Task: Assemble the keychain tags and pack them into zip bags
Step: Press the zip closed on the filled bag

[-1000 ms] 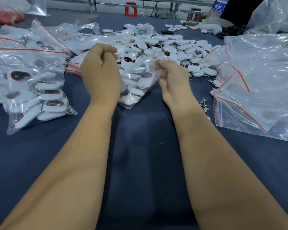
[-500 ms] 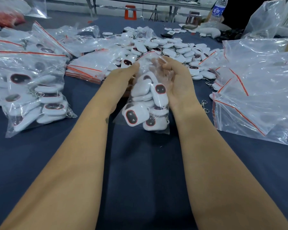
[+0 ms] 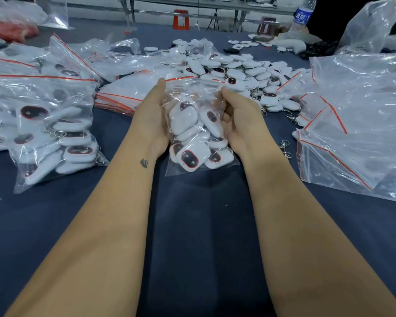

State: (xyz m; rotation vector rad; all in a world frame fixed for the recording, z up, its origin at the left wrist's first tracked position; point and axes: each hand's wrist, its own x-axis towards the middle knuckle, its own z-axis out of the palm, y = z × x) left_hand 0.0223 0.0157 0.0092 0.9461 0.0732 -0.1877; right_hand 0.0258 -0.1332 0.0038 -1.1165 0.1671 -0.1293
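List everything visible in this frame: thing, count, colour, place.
filled zip bag: one, clear, full of white tags, held between both hands at centre
packed bags: several, clear with red seals, left
empty zip bags: a pile, clear with red seals, right
flat bag stack: one, clear and red, behind the left hand
loose keychain tags: many, white with dark ovals, heaped beyond the hands
key rings: a few, metal, right of the right wrist
water bottle: one, clear, blue label, far right
table: one, dark blue
left hand: grips the bag's left side
right hand: grips its right side
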